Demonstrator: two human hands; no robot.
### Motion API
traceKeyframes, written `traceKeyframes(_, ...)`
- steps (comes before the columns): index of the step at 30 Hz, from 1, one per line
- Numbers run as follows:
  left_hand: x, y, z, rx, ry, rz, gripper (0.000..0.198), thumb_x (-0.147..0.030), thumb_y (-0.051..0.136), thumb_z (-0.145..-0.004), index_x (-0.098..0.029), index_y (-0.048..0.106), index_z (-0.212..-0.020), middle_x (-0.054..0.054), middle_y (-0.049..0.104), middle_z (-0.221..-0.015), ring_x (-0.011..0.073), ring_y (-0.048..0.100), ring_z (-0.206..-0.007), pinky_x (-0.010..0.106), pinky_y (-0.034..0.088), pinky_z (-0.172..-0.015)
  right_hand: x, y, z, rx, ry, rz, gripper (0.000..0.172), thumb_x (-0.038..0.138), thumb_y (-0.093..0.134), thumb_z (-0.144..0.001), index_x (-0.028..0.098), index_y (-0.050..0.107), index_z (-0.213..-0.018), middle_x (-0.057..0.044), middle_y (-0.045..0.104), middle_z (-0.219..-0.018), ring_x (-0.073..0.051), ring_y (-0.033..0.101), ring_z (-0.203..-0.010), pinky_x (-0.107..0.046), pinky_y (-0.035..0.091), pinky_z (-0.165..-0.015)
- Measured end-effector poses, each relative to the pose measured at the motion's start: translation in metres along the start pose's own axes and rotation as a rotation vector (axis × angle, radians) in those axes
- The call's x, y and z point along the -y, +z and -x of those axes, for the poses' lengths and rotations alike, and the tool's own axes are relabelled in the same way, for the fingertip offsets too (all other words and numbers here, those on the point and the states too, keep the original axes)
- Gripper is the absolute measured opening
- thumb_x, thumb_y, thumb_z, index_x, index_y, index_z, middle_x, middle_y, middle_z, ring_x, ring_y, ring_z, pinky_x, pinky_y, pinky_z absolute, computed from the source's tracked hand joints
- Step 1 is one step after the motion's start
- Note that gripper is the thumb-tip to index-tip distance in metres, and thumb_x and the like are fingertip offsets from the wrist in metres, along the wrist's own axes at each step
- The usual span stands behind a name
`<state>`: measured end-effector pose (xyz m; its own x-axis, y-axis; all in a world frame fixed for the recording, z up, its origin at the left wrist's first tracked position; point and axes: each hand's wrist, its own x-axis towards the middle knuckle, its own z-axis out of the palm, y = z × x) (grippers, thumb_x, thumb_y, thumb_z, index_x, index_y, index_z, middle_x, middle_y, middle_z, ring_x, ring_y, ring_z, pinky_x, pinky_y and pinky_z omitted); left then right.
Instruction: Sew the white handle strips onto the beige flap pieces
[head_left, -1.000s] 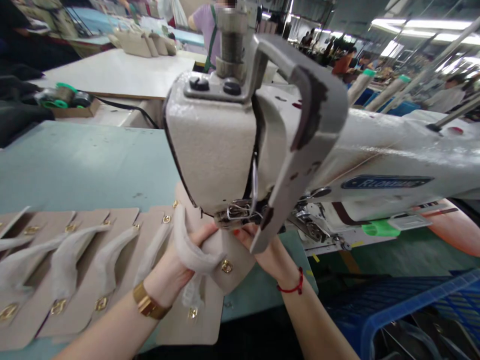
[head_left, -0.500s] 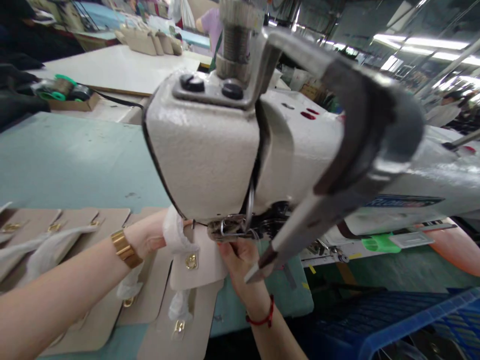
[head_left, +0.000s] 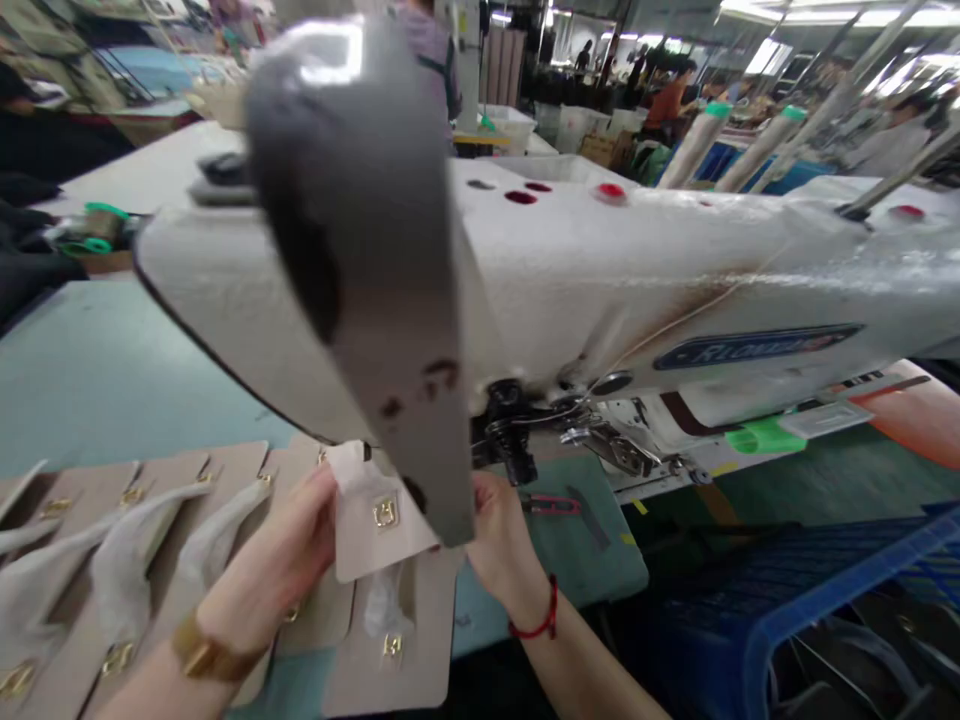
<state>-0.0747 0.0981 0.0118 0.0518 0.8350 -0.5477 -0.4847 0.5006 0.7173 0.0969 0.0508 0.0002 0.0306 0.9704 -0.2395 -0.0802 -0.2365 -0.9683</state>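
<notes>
Flap (head_left: 375, 515), beige with a gold clasp, is held just below the sewing machine (head_left: 637, 270) head and is partly hidden by the grey guard (head_left: 360, 250). Its edge at nine o'clock is pinched by the left hand (head_left: 285, 555), fingers closed on it. The right hand (head_left: 499, 530) is set against it at three o'clock. Its fingertips are covered by the guard, so their grip cannot be told. Like pieces (head_left: 150, 540) are laid overlapping on the table (head_left: 90, 370), from seven to nine o'clock. A crate (head_left: 787, 620) is seen at four o'clock.
</notes>
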Motion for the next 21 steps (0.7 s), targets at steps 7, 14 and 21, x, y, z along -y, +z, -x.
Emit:
traceKeyframes(7,0.073,0.0,0.061,0.067,0.008,0.224,0.052,-0.043,0.089,-0.055,-0.023,0.071,-0.099,0.008,0.072,-0.097,0.0243,0.068,-0.087,0.026,0.06,-0.067,-0.007,0.007,0.008,0.054,0.131,-0.198,0.04,0.051,0.065,-0.078,0.015,0.055,-0.066,0.001,0.057,-0.051,-0.008,0.053,-0.04,-0.016,0.043,-0.042)
traceKeyframes(14,0.08,0.033,0.055,-0.051,-0.09,0.178,0.033,-0.039,0.083,-0.066,-0.015,0.062,-0.071,-0.003,0.053,-0.057,0.0069,0.043,-0.048,0.016,0.038,-0.041,0.002,0.005,0.014,0.02,0.097,-0.093,0.027,0.036,0.06,-0.081,0.016,0.055,-0.064,0.001,0.057,-0.049,-0.009,0.054,-0.039,-0.016,0.041,-0.041)
traceKeyframes(21,0.073,0.036,0.051,-0.13,-0.069,0.092,0.043,-0.037,0.092,-0.048,-0.012,0.057,-0.055,-0.005,0.047,-0.05,0.004,0.036,-0.045,0.014,0.033,-0.038,0.004,0.006,0.006,-0.04,0.078,-0.011,0.027,0.03,0.065,-0.077,0.017,0.048,-0.06,0.002,0.053,-0.052,-0.009,0.053,-0.047,-0.016,0.035,-0.042)
